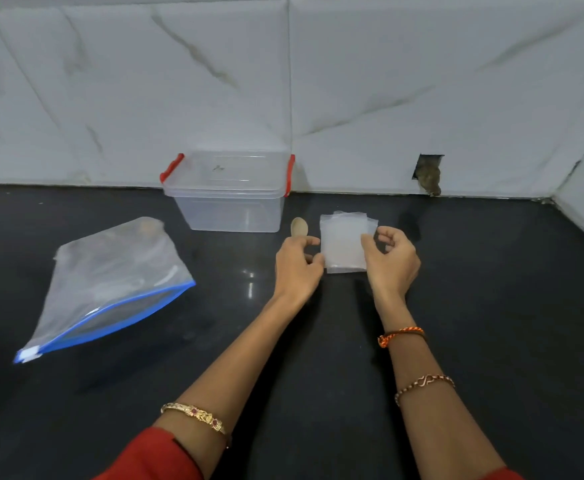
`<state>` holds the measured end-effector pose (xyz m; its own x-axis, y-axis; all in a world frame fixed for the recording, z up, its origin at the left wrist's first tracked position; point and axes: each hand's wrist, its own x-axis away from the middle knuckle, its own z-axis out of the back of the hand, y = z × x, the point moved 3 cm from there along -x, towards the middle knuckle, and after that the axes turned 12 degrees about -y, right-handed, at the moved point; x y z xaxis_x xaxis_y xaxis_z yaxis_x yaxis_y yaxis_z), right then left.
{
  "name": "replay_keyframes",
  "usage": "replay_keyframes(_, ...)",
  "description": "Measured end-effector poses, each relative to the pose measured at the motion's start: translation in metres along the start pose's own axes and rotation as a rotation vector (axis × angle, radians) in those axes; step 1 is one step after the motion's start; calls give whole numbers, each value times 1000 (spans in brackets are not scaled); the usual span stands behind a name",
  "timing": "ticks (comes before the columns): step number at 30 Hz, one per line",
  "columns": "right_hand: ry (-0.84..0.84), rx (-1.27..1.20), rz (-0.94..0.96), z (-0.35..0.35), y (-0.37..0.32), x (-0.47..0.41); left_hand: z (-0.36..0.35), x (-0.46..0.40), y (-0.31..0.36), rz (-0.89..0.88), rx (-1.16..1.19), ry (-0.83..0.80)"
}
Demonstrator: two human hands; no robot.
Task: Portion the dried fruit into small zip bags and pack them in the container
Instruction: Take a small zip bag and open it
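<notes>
black counter under a marble wall, bare toward the right corner. left hand and right hand pinch the small bags beside a spoon, near the lidded container; big zip bag far left.

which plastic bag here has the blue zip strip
The large clear bag lying left of the container; the small bags in the hands are plain, frosted white.

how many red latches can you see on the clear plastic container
2. One red latch sits on the left end of the lidded container, the other red latch on its right end. Any on the back side would be hidden.
</notes>
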<state>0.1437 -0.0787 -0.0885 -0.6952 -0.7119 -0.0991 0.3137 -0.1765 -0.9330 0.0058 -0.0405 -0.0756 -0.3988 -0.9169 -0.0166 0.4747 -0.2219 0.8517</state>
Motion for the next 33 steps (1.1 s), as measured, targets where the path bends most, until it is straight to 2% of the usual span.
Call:
replay_keyframes(6,-146,124,-44,3,4,-22,-25,-22,-1,-17,-153,59)
replay_keyframes(22,-5,27,-42,8,6,-22,-31,-22,-7,8,-297,119)
replay_keyframes(26,65,-175,-35,18,-2,-13,-24,-17,-3,-13,-208,150)
replay_keyframes(30,67,-355,-42,24,-7,0,-20,-13,6,-163,-81,164)
replay_keyframes(33,59,-436,1,30,-17,25,-4,8,20,-233,98,147)
